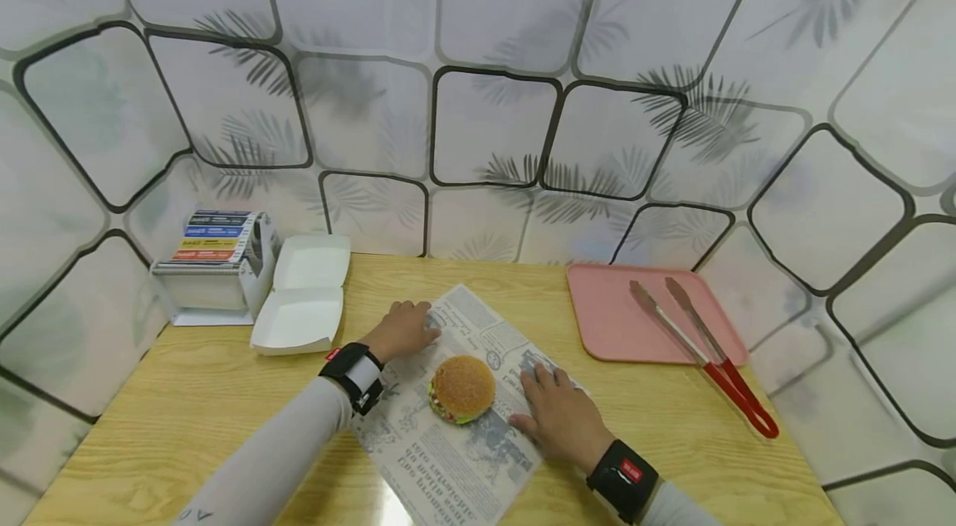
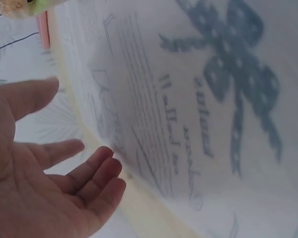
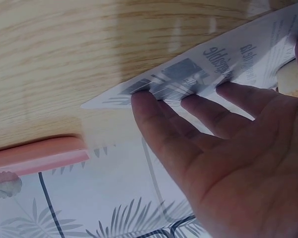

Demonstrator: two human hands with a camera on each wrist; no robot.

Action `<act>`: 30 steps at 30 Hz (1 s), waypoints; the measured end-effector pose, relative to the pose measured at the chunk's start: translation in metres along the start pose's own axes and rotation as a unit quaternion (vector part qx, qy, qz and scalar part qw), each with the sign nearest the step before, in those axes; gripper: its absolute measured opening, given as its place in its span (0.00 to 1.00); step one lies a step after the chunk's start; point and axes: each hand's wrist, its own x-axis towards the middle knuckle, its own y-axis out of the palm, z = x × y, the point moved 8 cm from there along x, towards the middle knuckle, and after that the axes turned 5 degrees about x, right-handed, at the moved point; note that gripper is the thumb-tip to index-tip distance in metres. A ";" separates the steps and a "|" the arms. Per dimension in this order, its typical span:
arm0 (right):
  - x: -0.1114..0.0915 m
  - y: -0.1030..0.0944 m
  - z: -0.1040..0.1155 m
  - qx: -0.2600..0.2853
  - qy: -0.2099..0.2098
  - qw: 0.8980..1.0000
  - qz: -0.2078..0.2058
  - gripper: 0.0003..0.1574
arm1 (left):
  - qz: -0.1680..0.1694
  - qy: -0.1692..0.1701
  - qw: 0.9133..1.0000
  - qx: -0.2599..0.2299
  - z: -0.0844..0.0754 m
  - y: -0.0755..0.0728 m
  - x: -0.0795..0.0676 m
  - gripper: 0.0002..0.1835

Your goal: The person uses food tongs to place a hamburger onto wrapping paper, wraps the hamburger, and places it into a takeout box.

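A hamburger (image 1: 465, 387) with a browned bun and some green at its edge sits on a sheet of newsprint-patterned wrapping paper (image 1: 441, 472), which lies turned diagonally on the table. The left hand (image 1: 404, 330) is at the paper's upper left edge, its fingers loosely bent with nothing between them. In the left wrist view, the left fingertips (image 2: 111, 171) are right at the sheet's edge. The right hand (image 1: 562, 414) lies over the paper's right side, fingers spread. The right wrist view shows the right fingertips (image 3: 141, 96) touching the paper near a corner.
An open white takeaway box (image 1: 299, 319) stands at the back left, beside a dispenser (image 1: 217, 260) with coloured stripes. A pink tray (image 1: 605, 319) lies at the back right, with red-handled tongs (image 1: 735, 397) across it, reaching over its front edge. A patterned backdrop (image 1: 493, 128) encloses the wooden table (image 1: 194, 401).
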 end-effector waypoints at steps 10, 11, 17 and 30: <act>0.001 0.001 0.000 -0.007 0.001 1.000 -0.003 0.46 | -0.009 -0.020 1.000 -0.005 0.004 -0.004 0.002 0.30; 0.001 0.001 0.001 -0.006 0.002 1.000 -0.001 0.46 | -0.006 -0.020 1.000 -0.007 0.004 -0.004 0.002 0.30; 0.001 0.002 0.001 -0.008 0.007 1.000 0.006 0.46 | 0.010 -0.015 0.999 -0.036 0.004 0.000 0.004 0.31; 0.000 0.002 0.001 -0.015 -0.008 1.000 -0.010 0.45 | -0.013 0.038 0.990 -0.139 0.001 -0.012 0.003 0.21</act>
